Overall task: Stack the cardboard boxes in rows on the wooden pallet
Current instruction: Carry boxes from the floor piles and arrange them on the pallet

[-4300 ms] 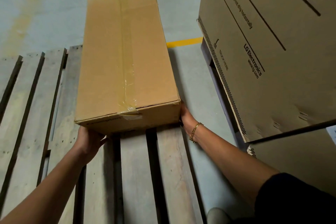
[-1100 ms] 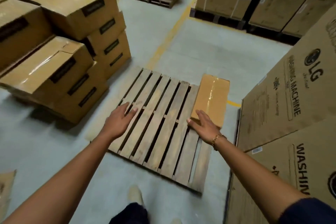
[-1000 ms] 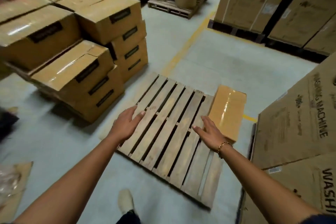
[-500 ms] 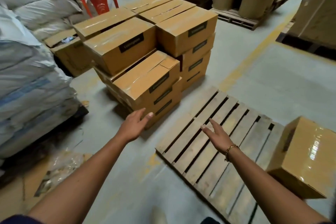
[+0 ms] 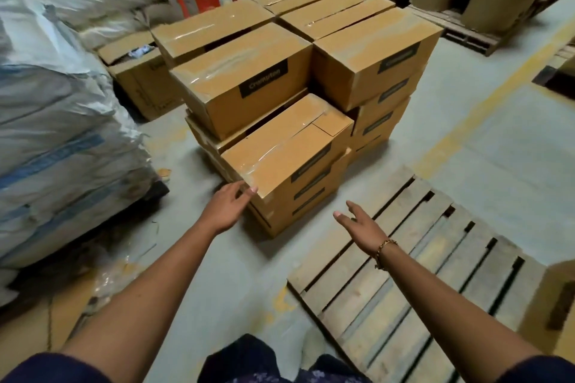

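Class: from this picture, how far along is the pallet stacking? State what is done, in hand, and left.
Done: one box seems to sit at the pallet's right edge, cut off by the frame. In hand: the left hand reaches the near box's corner on the floor stack; the right hand is open, holding nothing. Left: the whole stack, with most slats bare.

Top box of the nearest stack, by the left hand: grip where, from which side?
Grip the top box at the two lower corners of its near short end, coming from that end. A higher box crowds its far long side and a taller stack its far end; only this end and the labelled side look free. The left hand is at that end.
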The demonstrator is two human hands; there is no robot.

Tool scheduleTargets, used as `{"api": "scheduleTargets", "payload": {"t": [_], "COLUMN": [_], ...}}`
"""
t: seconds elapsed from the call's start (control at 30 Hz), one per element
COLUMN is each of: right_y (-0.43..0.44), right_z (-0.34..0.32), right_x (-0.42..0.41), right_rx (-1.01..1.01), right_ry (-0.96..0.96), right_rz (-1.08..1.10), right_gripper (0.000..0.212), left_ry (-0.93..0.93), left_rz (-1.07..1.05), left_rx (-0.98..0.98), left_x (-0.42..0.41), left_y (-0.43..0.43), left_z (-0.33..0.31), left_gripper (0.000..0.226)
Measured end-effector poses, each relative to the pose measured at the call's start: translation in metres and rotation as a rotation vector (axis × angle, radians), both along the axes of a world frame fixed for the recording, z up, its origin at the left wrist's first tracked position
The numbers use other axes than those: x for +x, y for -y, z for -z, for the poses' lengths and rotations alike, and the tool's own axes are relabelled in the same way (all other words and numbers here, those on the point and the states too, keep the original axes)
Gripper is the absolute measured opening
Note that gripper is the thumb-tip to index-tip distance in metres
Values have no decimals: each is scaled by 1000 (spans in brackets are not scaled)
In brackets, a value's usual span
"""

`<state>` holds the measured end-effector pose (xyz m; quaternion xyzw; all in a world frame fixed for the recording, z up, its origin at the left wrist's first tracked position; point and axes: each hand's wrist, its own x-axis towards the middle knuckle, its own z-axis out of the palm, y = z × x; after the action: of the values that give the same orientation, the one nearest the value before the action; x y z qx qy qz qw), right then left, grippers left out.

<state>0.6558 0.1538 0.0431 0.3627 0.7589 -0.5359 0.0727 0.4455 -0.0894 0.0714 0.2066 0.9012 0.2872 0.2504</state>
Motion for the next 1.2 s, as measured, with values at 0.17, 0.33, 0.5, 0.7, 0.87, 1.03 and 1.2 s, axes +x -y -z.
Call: {"api": "scheduleTargets", "payload": {"t": [0.17,0.33,0.5,0.7,0.87,1.03,1.2], "right_y": [-5,-5,8,23,36,41,47], "right_z": [18,65,113,159,204,237,252], "right_x": [-81,-161,-235,-306,-334,-345,-345], "right_rx": [-56,-125,-207,-296,-392,-443,-479], "right_ry": [60,147,238,332,406,456,408], "right_rz": [-6,55,207,379,561,668,716], "right_gripper": [76,76,74,75,81,75,67], "left_ry": [57,152,238,283,302,473,525], "left_rz": [-29,26,158,283,345,261,231], "left_rx": [-2,-57,-168,-240,-316,-366,-349], "left_x": [-72,-168,-268,-357,-401,-420,-421], "left_y": [-9,-24,-48,-82,-108,-118,-118], "left_z": [22,62,112,159,202,242,258], "left_gripper": [70,82,83,70,79,88,67]}}
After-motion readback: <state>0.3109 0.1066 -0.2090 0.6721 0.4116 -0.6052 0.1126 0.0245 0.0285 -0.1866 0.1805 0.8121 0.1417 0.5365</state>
